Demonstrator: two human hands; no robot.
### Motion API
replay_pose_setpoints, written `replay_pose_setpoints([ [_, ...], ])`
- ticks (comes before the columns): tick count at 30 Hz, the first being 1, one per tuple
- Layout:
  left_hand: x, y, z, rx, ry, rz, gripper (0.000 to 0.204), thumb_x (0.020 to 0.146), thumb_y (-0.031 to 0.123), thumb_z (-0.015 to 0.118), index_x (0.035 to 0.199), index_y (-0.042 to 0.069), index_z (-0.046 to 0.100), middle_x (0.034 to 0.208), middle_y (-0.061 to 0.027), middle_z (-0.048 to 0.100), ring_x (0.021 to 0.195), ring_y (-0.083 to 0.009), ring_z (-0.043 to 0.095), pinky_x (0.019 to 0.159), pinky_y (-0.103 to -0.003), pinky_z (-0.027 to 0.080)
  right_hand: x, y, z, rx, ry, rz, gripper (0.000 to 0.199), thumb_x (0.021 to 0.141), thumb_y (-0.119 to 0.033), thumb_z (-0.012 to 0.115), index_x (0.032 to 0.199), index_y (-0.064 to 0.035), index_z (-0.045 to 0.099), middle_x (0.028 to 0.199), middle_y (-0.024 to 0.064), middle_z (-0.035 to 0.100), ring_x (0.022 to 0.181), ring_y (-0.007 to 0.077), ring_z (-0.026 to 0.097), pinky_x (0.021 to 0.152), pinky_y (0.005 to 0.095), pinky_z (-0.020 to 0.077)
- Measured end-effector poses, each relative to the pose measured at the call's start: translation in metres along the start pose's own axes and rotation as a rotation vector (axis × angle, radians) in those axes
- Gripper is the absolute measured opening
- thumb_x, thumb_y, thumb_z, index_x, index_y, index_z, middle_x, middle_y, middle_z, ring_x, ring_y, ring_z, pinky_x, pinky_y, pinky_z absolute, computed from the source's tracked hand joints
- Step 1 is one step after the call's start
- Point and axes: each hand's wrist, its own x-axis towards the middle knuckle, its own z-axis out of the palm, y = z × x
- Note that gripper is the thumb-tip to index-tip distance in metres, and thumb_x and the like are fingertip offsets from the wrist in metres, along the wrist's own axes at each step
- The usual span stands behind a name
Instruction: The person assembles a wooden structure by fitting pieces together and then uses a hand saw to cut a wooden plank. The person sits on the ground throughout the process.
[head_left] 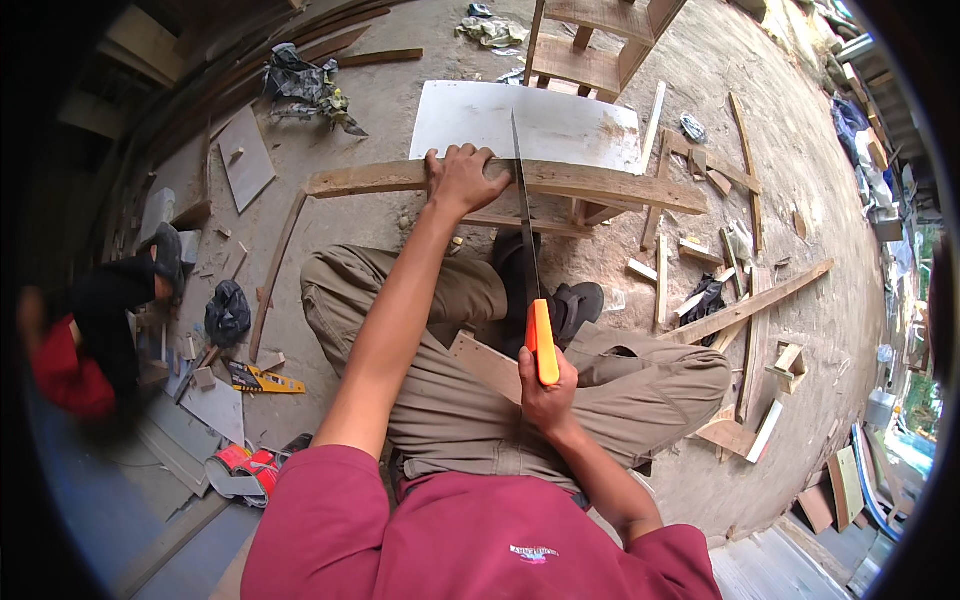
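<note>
So the thing being worked on is a long, tan-brown, rough-looking wooden plank (580,180), lying crosswise in front of the person, just beyond the feet. Looks to me like the cross-cutting step, with a handsaw with a thin dark metal blade and a chunky orange-and-yellow handle (531,250) laid over it. I can't tell how deep the teeth are, or if there's a cut at all.

Left hand (462,182) is clamped over the plank, fingers curled toward the far edge, thumb just beside the blade. Right hand (550,388) is wrapped around the saw handle. IMO the next move calls for straight, steady strokes, the plank pinned firmly, and that thumb kept out of the blade's path.

Materials-wise: the plank is long, narrow and squared off, with uneven colouring. Right behind it is a flat white rectangular sheet (465,120) with a brown smudge, then a brown wooden frame with flat shelf-like boards (575,62). Further out, 1 crumpled black plastic bag (228,312) sits left on the dusty, grey-brown rough floor (830,340).
</note>
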Motion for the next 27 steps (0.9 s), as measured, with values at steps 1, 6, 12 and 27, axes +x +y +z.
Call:
replay_pose_setpoints([
  [1,0.001,0.002,-0.002,0.013,-0.006,-0.003,0.057,0.082,0.056,0.058,0.121,0.016,0.069,0.124,-0.0119,0.063,0.125,-0.0276,0.052,0.111,-0.06,0.019,0.0,-0.003,0.002,0.008,-0.005,0.005,0.029,0.092,-0.011,0.071,0.072,-0.0028,0.052,0.06,0.0013,0.045,0.052,0.0087,0.039,0.048,0.0285,0.0339],
  [6,0.001,0.003,-0.002,0.045,-0.006,-0.015,0.057,0.083,0.058,0.057,0.12,0.016,0.068,0.124,-0.0121,0.063,0.123,-0.027,0.053,0.109,-0.058,0.023,0.002,-0.01,0.012,-0.005,-0.038,-0.022,0.028,0.091,-0.011,0.071,0.072,-0.0025,0.052,0.061,0.0011,0.046,0.053,0.0083,0.04,0.049,0.028,0.0353],
  [12,0.003,0.001,0.001,0.056,0.03,-0.001,0.057,0.084,0.057,0.056,0.122,0.016,0.067,0.123,-0.0117,0.063,0.123,-0.0263,0.053,0.107,-0.06,0.023,0.018,-0.024,0.021,0.008,-0.054,-0.039,0.028,0.091,-0.01,0.071,0.072,-0.0021,0.052,0.058,0.0004,0.045,0.051,0.0073,0.039,0.047,0.0275,0.0348],
  [27,0.003,0.004,0.004,0.032,0.085,-0.027,0.052,0.085,0.055,0.057,0.116,0.015,0.069,0.12,-0.0124,0.064,0.12,-0.0282,0.056,0.107,-0.061,0.023,0.007,-0.008,0.005,-0.037,-0.038,-0.015,0.02,0.092,-0.008,0.068,0.077,-0.0017,0.056,0.057,-0.0008,0.047,0.05,0.0059,0.042,0.047,0.0263,0.0356],
])
